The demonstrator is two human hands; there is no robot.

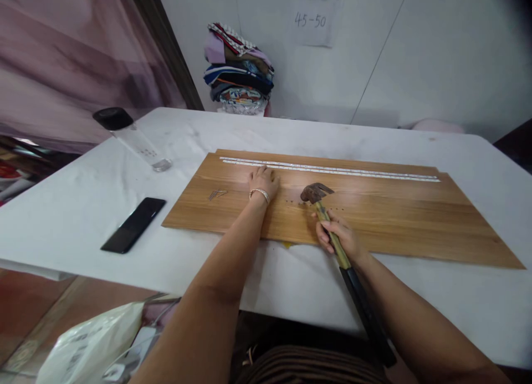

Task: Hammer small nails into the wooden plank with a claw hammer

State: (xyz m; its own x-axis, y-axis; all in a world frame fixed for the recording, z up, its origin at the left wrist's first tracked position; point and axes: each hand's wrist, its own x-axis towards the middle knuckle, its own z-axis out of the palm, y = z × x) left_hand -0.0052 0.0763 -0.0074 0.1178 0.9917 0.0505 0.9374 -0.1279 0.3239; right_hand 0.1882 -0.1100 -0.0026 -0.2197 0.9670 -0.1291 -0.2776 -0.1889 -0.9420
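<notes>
A claw hammer (338,251) with a rusty head and a yellow and black handle is gripped partway along its handle by my right hand (337,234). Its head is over the wooden board (399,218), near a row of small dark dots; I cannot tell if these are holes or nail heads. My left hand (265,183), wearing a bracelet, rests on the board with fingers extended, its fingertips by two long white marked strips (332,170) along the far side. To its left lie a few loose nails (217,194).
The board lies on a white table (199,262). At the left are a black phone (133,224) and a clear bottle (137,143) with a black lid. Folded clothes (239,73) are stacked behind the table, and a white bag (93,345) stands below its front edge.
</notes>
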